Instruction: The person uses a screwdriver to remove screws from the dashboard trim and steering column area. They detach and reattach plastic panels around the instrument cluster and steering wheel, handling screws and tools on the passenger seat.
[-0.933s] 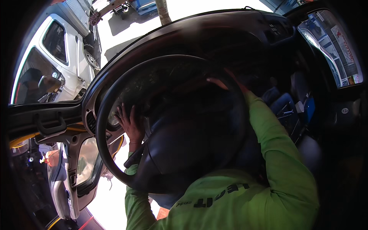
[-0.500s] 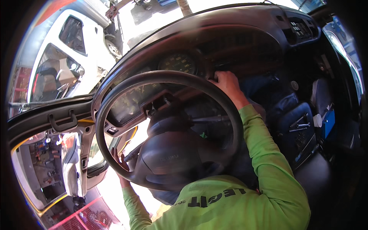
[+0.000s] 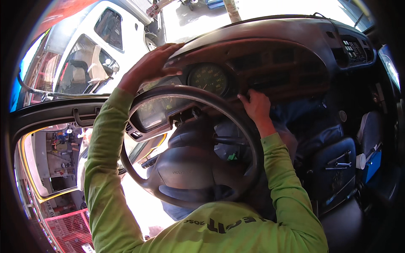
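Observation:
My left hand [image 3: 152,65] reaches over the steering wheel [image 3: 195,91] to the left end of the dashboard [image 3: 249,30]. Its fingers are stretched out along the dashboard's edge, with the thumb spread apart below; it is open. Just right of the round speedometer [image 3: 207,79], my right hand [image 3: 257,105] is against the instrument panel surround [image 3: 236,87]. Its thumb sticks out to the left while the other fingers are curled in and partly hidden, so what they grip is unclear. Between my arms are the wheel and its dark centre pad [image 3: 185,168].
Right of me, a dark seat back [image 3: 331,168] bears wrenches [image 3: 338,163], beside a white cup [image 3: 360,161] and a blue flat object [image 3: 373,166]. At left, the door [image 3: 46,189] stands open. A white vehicle [image 3: 88,46] is outside, beyond the windscreen.
My left hand has left the wheel's lower left and risen to the dashboard top. My right hand remains by the panel, its thumb now held apart. The view has shifted slightly.

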### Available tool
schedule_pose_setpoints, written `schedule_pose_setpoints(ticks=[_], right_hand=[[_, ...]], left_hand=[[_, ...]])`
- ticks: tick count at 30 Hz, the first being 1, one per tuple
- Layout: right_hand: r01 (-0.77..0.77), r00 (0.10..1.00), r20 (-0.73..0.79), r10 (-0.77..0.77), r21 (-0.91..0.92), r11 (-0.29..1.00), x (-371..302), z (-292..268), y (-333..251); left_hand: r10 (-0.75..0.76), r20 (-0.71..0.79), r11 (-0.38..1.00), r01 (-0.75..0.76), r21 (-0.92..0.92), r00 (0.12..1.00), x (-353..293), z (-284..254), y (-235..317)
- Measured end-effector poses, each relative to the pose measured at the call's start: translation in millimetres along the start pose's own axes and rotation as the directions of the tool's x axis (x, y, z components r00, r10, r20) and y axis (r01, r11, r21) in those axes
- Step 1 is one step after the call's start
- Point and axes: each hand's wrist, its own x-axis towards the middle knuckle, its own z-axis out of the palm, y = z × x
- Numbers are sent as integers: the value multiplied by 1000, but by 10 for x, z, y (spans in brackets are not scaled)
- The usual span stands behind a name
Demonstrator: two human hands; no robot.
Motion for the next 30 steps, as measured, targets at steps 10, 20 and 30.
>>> schedule_pose_setpoints(ticks=[10, 20, 30], right_hand=[[-54, 995, 82, 55, -11, 998, 43, -172, -36], [-51, 993, 107, 54, -31, 998, 106, -158, -45], [227, 909, -395, -135, 198, 954, 380, -559, -270]], left_hand=[[220, 64, 975, -218, -41, 973, 1115, 500, -176], [280, -114, 941, -296, -164, 953, 894, 571, 37], [193, -175, 981, -183, 70, 966, 904, 707, 133]])
